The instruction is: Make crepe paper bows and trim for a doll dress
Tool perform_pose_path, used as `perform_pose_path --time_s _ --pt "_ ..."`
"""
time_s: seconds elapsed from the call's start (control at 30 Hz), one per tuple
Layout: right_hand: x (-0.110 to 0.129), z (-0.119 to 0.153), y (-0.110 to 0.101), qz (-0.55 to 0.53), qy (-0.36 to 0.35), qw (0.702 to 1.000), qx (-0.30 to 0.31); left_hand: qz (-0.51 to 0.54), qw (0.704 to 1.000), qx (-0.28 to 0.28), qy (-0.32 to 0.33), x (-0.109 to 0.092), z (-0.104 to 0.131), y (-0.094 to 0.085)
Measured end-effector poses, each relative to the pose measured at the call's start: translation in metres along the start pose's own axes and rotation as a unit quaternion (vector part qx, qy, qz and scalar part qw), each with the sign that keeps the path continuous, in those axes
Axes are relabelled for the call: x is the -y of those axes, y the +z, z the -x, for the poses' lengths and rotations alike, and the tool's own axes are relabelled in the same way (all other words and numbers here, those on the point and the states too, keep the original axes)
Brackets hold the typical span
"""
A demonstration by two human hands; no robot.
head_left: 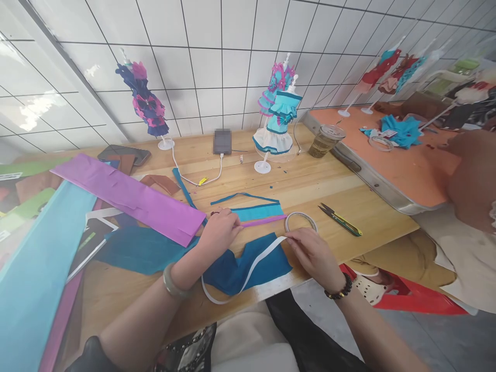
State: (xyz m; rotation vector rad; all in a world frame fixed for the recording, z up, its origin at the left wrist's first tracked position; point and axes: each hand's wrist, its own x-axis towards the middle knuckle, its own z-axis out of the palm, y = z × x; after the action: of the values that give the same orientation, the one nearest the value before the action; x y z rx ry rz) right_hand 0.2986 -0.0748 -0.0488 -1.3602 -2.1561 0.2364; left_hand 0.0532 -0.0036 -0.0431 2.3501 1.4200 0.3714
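Note:
My left hand [221, 232] is closed over the left end of a narrow purple strip [265, 221], which runs right toward a tape roll [287, 223] lying flat. Just behind that strip lies a light-blue fabric piece [258, 212] with a thin dark-teal strip [248, 195] beyond it. My right hand [313, 253] pinches the end of a white tape strip [256, 264]. The tape curls down and left across a dark-blue fabric piece [271, 258] and hangs past the table's front edge.
Thread snips [341, 219] lie at the right. Purple cloth [127, 194] and light-blue cloth [39, 268] cover the left side. Small dress forms in ruffled outfits [149, 106] [282, 116] stand at the back near a cup [326, 142]. Another person [475, 181] sits at the right.

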Motion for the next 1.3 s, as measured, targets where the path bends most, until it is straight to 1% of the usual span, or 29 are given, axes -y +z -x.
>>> perform_pose_path --time_s 0.1,0.23,0.3,0.4,0.47,0.5,0.57,0.63,0.7,0.73,0.77,0.8,0.83,0.87,0.93,1.0,1.03,1.13,1.3 --pt "0.001 -0.002 0.000 -0.011 0.001 1.000 -0.002 0.037 0.999 -0.006 0.006 0.001 0.000 0.002" --pt "0.001 -0.006 -0.001 -0.024 0.011 1.000 -0.004 0.119 0.993 0.000 -0.002 0.004 -0.001 0.001" --pt "0.001 -0.008 0.000 -0.025 0.017 1.000 -0.006 0.158 0.987 -0.023 -0.021 0.007 -0.003 -0.003" --pt "0.001 -0.013 0.002 -0.031 0.022 0.999 -0.009 0.185 0.975 -0.094 -0.074 0.018 -0.007 -0.014" --pt "0.001 -0.016 0.004 -0.041 0.027 0.999 -0.008 0.170 0.967 -0.147 -0.118 0.031 -0.008 -0.021" --pt "0.001 -0.017 0.005 -0.046 0.030 0.998 -0.005 0.154 0.965 -0.165 -0.137 0.038 -0.009 -0.023" --pt "0.001 -0.020 0.007 -0.052 0.034 0.998 0.000 0.113 0.964 -0.176 -0.163 0.051 -0.010 -0.027" --pt "0.001 -0.023 0.008 -0.051 0.034 0.998 0.006 0.042 0.967 -0.184 -0.171 0.058 -0.009 -0.030" --pt "0.002 -0.025 0.010 -0.041 0.029 0.999 0.011 -0.030 0.961 -0.224 -0.158 0.054 -0.008 -0.031" --pt "0.002 -0.027 0.011 -0.032 0.022 0.999 0.013 -0.043 0.958 -0.245 -0.140 0.048 -0.008 -0.031" --pt "0.002 -0.028 0.012 -0.020 0.012 1.000 0.016 -0.031 0.961 -0.250 -0.111 0.039 -0.006 -0.030" --pt "0.003 -0.029 0.013 -0.004 0.001 1.000 0.018 0.010 0.970 -0.233 -0.073 0.029 -0.005 -0.028" --pt "0.003 -0.030 0.014 0.014 -0.011 1.000 0.017 0.071 0.976 -0.203 -0.041 0.017 -0.003 -0.025" --pt "0.003 -0.030 0.014 0.034 -0.023 0.999 0.014 0.140 0.977 -0.161 -0.026 0.005 0.000 -0.021" --pt "0.005 -0.031 0.015 0.072 -0.045 0.996 0.008 0.232 0.968 -0.096 -0.022 -0.017 0.006 -0.011" --pt "0.006 -0.032 0.016 0.098 -0.060 0.993 0.005 0.278 0.959 -0.048 -0.026 -0.031 0.011 0.000" --pt "0.006 -0.032 0.016 0.104 -0.064 0.992 0.006 0.294 0.955 -0.025 -0.029 -0.035 0.013 0.005" --pt "0.008 -0.032 0.018 0.102 -0.060 0.993 0.006 0.320 0.946 0.001 -0.040 -0.037 0.014 0.015" --pt "0.009 -0.034 0.022 0.080 -0.040 0.996 0.010 0.347 0.937 -0.010 -0.035 -0.033 0.012 0.020"
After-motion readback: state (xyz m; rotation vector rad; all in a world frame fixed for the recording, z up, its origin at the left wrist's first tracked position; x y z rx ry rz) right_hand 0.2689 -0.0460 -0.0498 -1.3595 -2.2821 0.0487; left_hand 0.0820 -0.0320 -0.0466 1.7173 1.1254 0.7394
